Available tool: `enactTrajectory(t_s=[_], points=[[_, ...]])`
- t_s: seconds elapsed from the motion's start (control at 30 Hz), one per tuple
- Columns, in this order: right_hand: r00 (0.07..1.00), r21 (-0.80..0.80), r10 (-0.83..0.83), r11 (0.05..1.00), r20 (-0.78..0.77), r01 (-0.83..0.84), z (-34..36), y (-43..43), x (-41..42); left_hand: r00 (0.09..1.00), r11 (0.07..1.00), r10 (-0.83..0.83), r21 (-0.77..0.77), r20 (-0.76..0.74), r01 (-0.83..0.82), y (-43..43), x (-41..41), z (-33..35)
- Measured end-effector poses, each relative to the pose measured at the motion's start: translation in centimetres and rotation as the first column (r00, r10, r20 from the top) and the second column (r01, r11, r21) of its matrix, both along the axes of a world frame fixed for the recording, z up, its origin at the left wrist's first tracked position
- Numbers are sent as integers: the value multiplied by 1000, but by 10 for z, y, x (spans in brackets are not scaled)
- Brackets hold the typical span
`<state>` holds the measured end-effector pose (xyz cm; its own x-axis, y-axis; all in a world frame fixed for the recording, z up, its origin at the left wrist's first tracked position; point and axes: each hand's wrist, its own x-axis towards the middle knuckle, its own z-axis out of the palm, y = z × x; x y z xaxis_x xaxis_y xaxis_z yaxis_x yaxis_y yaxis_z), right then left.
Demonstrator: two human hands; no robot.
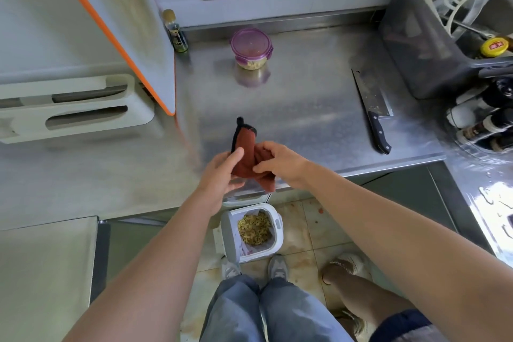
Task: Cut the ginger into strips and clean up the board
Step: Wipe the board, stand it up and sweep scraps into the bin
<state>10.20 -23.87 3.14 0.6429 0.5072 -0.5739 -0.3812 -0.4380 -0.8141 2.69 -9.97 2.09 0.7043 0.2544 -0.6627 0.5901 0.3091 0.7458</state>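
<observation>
Bottom centre: open bin on the floor, holding yellowish shreds.

Above it, at the tabletop edge: left hand and right hand meet on a rust-red cloth. Both grips are clamped on the cloth, thumbs pressed against it.

Right of centre: knife lies flat on the tabletop, handle toward the viewer, well apart from the hands.

Upper left: white board with an orange edge, standing up on edge.

Upper centre: purple-lidded tub with pale contents. Left of the tub, at the wall, stands a dark bottle.
</observation>
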Motion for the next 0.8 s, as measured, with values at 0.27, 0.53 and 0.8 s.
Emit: enactTrajectory(t_s=[0.27,0.53,0.8], points=[[945,20,-327,945,6,327,6,-16,11,973,972,232,36,20,-232,11,8,8],[965,155,-241,955,-101,254,8,-4,5,999,995,45,89,-6,-44,-6,14,14],[969,57,-107,994,224,97,16,2,-2,985,983,-96,166,143,72,-5,17,13]])
